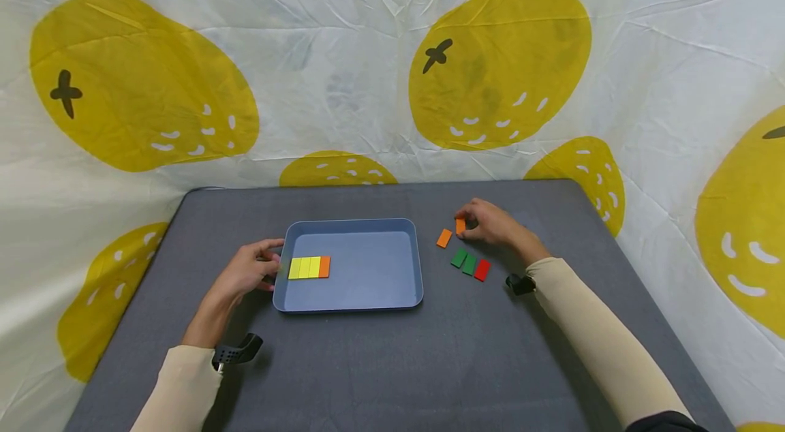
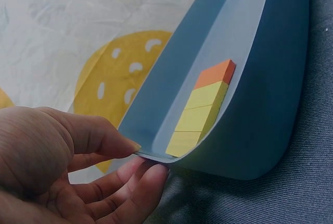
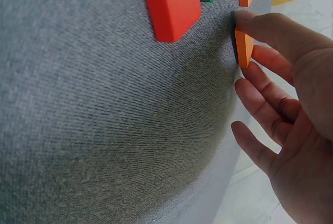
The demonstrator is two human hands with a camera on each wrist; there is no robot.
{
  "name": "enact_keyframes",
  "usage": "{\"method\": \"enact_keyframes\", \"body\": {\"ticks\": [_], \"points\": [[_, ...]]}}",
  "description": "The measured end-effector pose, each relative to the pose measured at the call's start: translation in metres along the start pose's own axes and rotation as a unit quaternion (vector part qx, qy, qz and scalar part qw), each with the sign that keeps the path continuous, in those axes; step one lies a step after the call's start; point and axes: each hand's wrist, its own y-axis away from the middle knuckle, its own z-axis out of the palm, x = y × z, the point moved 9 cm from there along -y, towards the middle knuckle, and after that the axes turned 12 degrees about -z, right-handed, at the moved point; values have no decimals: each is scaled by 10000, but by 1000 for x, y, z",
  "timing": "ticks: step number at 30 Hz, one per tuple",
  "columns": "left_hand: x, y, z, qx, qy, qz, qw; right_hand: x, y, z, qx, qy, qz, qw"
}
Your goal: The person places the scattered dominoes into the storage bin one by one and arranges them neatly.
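My left hand (image 1: 248, 270) pinches the left rim of a blue-grey tray (image 1: 368, 302), thumb over the edge and fingers outside, as the left wrist view shows. Inside the tray, three yellow tiles (image 1: 304, 268) and one orange tile (image 1: 324, 267) lie side by side in a row near the left wall. Right of the tray, my right hand (image 1: 487, 222) pinches another orange tile (image 3: 244, 47) between thumb and fingers, close over the cloth. A second loose orange tile (image 1: 444, 238) lies just left of that hand.
Two green tiles (image 1: 469, 264) and a red tile (image 1: 482, 270) lie on the grey cloth-covered table (image 1: 380, 371), nearer me than the right hand. Behind the table hangs a white curtain (image 1: 343, 78) with yellow fruit prints.
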Motion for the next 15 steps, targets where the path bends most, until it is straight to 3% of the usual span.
{"method": "enact_keyframes", "body": {"ticks": [15], "points": [[1,0,0,-5,22,6,10000,-11,4,-7,74,7,-6,10000]]}}
